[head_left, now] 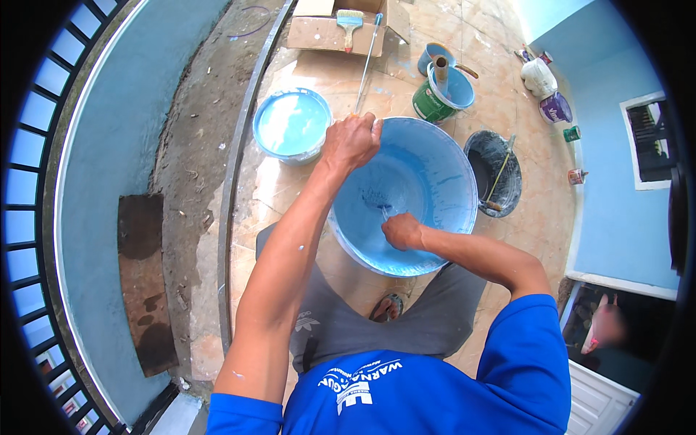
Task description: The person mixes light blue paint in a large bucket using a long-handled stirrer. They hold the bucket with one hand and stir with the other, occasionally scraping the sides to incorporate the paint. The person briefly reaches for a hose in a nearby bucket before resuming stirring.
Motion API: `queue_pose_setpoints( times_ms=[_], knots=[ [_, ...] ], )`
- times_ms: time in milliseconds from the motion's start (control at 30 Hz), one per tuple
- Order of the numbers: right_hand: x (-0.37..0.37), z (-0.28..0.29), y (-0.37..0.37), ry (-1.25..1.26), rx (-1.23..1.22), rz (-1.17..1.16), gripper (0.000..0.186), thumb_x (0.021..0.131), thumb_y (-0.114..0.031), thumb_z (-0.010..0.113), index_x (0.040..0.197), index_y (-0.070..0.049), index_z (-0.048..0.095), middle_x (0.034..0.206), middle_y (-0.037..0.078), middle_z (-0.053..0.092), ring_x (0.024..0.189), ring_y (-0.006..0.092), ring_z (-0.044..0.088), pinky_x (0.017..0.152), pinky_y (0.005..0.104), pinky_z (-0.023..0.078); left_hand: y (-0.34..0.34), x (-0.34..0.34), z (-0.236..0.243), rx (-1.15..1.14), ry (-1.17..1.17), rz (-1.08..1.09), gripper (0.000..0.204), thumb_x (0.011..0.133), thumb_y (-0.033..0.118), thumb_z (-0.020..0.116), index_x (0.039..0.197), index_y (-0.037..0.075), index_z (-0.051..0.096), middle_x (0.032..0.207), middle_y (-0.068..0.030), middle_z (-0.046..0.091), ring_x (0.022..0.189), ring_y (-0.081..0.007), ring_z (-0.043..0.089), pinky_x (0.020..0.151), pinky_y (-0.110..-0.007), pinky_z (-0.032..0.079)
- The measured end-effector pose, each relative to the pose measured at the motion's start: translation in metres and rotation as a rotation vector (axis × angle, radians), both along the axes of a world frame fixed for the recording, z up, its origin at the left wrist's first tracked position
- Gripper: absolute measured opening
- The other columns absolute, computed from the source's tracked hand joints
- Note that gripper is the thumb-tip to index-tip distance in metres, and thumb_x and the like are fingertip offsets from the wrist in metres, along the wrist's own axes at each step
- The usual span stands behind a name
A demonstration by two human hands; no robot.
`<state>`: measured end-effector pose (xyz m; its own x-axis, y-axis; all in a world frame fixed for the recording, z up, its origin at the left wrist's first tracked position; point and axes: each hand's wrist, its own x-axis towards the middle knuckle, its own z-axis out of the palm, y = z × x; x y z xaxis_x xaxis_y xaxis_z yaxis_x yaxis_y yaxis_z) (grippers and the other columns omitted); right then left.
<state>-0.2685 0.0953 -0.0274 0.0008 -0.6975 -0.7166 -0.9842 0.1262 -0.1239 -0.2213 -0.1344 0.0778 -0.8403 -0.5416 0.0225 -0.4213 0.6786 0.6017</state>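
Observation:
My left hand [351, 141] is closed at the far-left rim of a large blue tub [442, 181]; a thin rod [366, 69] reaches behind it, and I cannot tell whether the fingers grip the rim or the rod. My right hand [402, 230] grips the handle of a paint-covered brush [377, 201] inside the tub, which has blue paint on its walls and bottom. Just left of the tub stands a bucket of light blue paint [290, 119]. Right of it is a dark bucket [482, 174] with a stick across it.
Smaller paint buckets [435, 105] stand beyond the tub, near a wide brush [350, 25] on cardboard [312, 36]. Several containers [554, 109] line the right wall. A metal edge [239, 159] borders rough ground with a board [145, 283] on the left. A person [602, 326] shows in the right doorway.

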Motion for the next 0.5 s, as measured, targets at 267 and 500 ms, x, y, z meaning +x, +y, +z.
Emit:
queue_pose_setpoints(
  times_ms=[267,500],
  knots=[
    [0.024,0.062,-0.023,-0.086,0.171,0.124,0.024,0.076,-0.009,0.066,0.096,-0.006,0.079,0.100,0.017,0.077,0.096,0.0351,0.075,0.077,0.0470,0.060,0.002,-0.001,-0.008,-0.005,0.041,0.042,0.036,0.102,0.037,0.053,0.101,0.005,0.069,0.088,-0.0256,0.071,0.089,-0.0453,0.070,0.080,-0.055,0.055],
    [-0.033,-0.007,-0.062,0.236,-0.371,0.116,0.019,0.085,-0.012,0.063,0.093,-0.011,0.080,0.093,0.011,0.077,0.092,0.0280,0.075,0.070,0.0431,0.059,0.005,-0.003,-0.007,-0.018,0.105,0.011,0.035,0.101,0.035,0.054,0.097,0.004,0.068,0.086,-0.0259,0.071,0.086,-0.0456,0.069,0.077,-0.055,0.055]
  ],
)
